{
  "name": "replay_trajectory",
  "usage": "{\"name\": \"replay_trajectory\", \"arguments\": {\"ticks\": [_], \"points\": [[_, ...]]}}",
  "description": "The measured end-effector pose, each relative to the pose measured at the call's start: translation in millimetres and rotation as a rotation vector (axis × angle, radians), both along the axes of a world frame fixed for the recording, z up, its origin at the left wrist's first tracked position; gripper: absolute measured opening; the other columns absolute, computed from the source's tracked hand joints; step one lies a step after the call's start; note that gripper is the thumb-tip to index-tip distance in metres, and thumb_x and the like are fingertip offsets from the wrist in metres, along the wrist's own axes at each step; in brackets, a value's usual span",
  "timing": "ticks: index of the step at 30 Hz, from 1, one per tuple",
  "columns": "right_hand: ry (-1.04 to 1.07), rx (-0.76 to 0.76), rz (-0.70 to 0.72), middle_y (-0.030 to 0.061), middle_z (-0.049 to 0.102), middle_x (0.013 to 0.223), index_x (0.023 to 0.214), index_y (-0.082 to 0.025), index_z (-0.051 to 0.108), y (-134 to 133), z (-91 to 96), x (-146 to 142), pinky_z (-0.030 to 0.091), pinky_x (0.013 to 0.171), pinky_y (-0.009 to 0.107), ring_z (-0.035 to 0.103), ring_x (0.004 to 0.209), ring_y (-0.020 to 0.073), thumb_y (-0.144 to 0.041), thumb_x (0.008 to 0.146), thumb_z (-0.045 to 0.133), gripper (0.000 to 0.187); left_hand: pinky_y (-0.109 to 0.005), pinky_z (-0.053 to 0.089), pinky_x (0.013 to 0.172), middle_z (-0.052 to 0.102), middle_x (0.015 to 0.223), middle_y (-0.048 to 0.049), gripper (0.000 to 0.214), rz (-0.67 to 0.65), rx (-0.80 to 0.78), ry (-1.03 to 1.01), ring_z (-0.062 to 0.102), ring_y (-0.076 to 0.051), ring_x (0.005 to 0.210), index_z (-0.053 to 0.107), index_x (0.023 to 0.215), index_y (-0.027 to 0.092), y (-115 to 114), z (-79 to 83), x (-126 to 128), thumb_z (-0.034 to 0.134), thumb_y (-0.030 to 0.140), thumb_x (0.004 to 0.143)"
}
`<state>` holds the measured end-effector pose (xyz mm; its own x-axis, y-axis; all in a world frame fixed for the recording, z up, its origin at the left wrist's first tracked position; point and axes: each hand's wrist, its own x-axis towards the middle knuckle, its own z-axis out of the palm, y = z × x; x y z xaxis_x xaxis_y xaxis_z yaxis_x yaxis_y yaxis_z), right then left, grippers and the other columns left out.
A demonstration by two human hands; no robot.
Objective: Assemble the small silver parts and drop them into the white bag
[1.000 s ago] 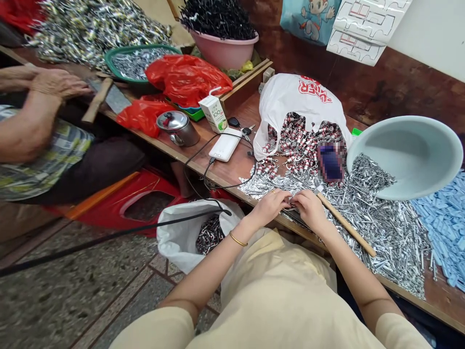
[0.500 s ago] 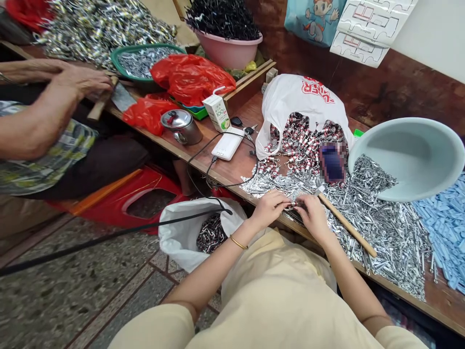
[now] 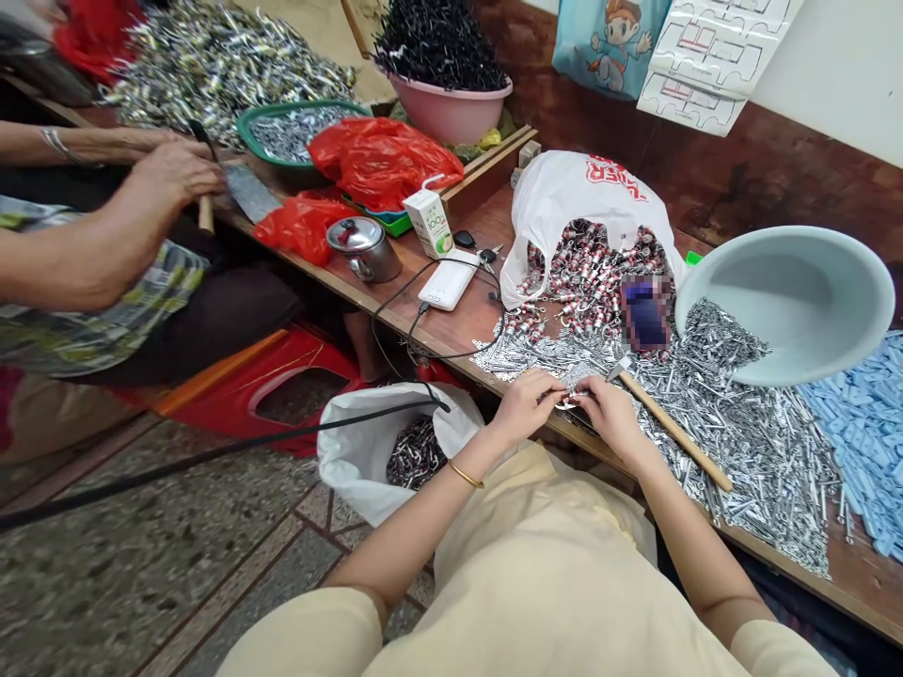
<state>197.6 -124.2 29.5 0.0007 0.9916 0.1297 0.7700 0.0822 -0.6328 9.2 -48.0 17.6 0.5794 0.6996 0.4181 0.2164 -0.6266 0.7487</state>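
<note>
At the table's front edge my left hand (image 3: 529,404) and my right hand (image 3: 610,414) come together, thumbs and fingers pinched. Between their fingertips is a small metal piece (image 3: 566,402) with some dark red on it; the fingers cover most of it. A heap of thin silver metal parts (image 3: 740,451) spreads beside and behind my hands. On it lies a small hammer (image 3: 677,431) with a wooden handle, just right of my right hand. Small red-and-silver pieces with rings (image 3: 575,273) spill from a white plastic bag (image 3: 546,179) behind my hands.
A grey-blue basin (image 3: 832,310) tips over the heap, with light blue pieces (image 3: 861,432) at right. A cable (image 3: 381,334) loops from a white power bank (image 3: 448,280). Below the edge stands a white sack (image 3: 345,461). At left a co-worker's hands (image 3: 176,174) hold a wooden-handled tool.
My hands stay together at nearly the same spot, fingers shifted slightly. The view has moved a little left. The co-worker's tool has changed its tilt.
</note>
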Motion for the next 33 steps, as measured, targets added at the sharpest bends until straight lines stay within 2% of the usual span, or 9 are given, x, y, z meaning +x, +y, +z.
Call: {"name": "replay_trajectory", "arguments": {"ticks": [4,8,17,19,24,27,30,31,33], "points": [[0.129,0.072,0.022,0.0071,0.073,0.097,0.102,-0.021,0.066,-6,8.9,0,0.049,0.080,0.034,0.066,0.091,0.0226,-0.031,0.099,0.054,0.016,-0.032,0.048,0.079,0.069,0.083,-0.0040,0.013,-0.038,0.008,0.072,0.061,-0.018,0.083,0.070,0.087,0.018,0,12.6,-3,0.059,0.017,0.093],[0.156,0.127,0.060,0.0080,0.073,0.096,0.099,-0.022,0.070,-11,19.6,0,0.050,0.081,0.036,0.065,0.088,0.0226,-0.033,0.098,0.055,0.018,-0.031,0.046,0.078,0.070,0.083,-0.0046,0.015,-0.165,0.052,0.130,0.060,-0.018,0.083,0.069,0.087,0.017,2,24.4,-6,0.056,0.016,0.094],[0.319,0.105,0.131,0.0037,0.070,0.082,0.091,-0.023,0.074,-9,38.9,4,0.048,0.068,0.032,0.060,0.074,0.0180,-0.039,0.094,0.065,0.019,-0.032,0.047,0.080,0.072,0.084,-0.0062,0.020,-0.304,0.097,-0.051,0.062,-0.017,0.082,0.071,0.092,0.017,4,29.6,-8,0.053,0.021,0.099],[0.368,0.133,0.095,0.0037,0.070,0.081,0.090,-0.024,0.075,-10,40.1,1,0.048,0.068,0.032,0.060,0.073,0.0182,-0.039,0.093,0.066,0.018,-0.033,0.048,0.081,0.072,0.085,-0.0062,0.017,-0.272,0.072,-0.103,0.062,-0.018,0.082,0.072,0.093,0.018,1,26.7,-7,0.056,0.022,0.097],[0.606,0.166,-0.117,0.0037,0.071,0.082,0.086,-0.024,0.074,-14,25.4,-21,0.050,0.073,0.033,0.064,0.079,0.0196,-0.041,0.089,0.071,0.018,-0.034,0.053,0.087,0.072,0.095,-0.0076,0.013,0.016,-0.188,-0.352,0.066,-0.019,0.095,0.073,0.090,0.019,-19,14.0,6,0.064,0.028,0.093],[0.742,0.071,-0.183,0.0032,0.072,0.083,0.086,-0.024,0.072,-15,9.5,-26,0.052,0.070,0.031,0.065,0.078,0.0194,-0.046,0.086,0.072,0.022,-0.027,0.054,0.075,0.072,0.087,-0.0064,0.014,0.043,-0.353,-0.381,0.067,-0.017,0.083,0.074,0.087,0.018,-28,7.1,11,0.066,0.029,0.091],[0.573,0.005,-0.209,0.0042,0.072,0.088,0.092,-0.024,0.071,-21,5.4,8,0.052,0.071,0.032,0.065,0.079,0.0201,-0.046,0.090,0.062,0.024,-0.024,0.055,0.067,0.072,0.082,-0.0057,0.018,0.058,-0.492,-0.304,0.067,-0.015,0.074,0.075,0.086,0.017,-26,0.0,3,0.068,0.033,0.087],[0.429,0.025,-0.275,0.0051,0.072,0.091,0.096,-0.024,0.071,-24,7.4,29,0.051,0.072,0.033,0.064,0.080,0.0205,-0.044,0.093,0.057,0.024,-0.024,0.056,0.067,0.073,0.082,-0.0059,0.019,0.075,-0.541,-0.284,0.068,-0.016,0.073,0.075,0.086,0.016,-22,-2.8,-2,0.070,0.035,0.086],[0.066,0.083,-0.562,0.0098,0.072,0.099,0.097,-0.021,0.071,-29,13.1,79,0.049,0.078,0.036,0.063,0.087,0.0232,-0.038,0.095,0.049,0.028,-0.027,0.058,0.070,0.076,0.083,-0.0065,0.024,0.124,-0.630,-0.258,0.070,-0.017,0.074,0.074,0.086,0.016,-12,-9.5,-13,0.073,0.039,0.082]]}}
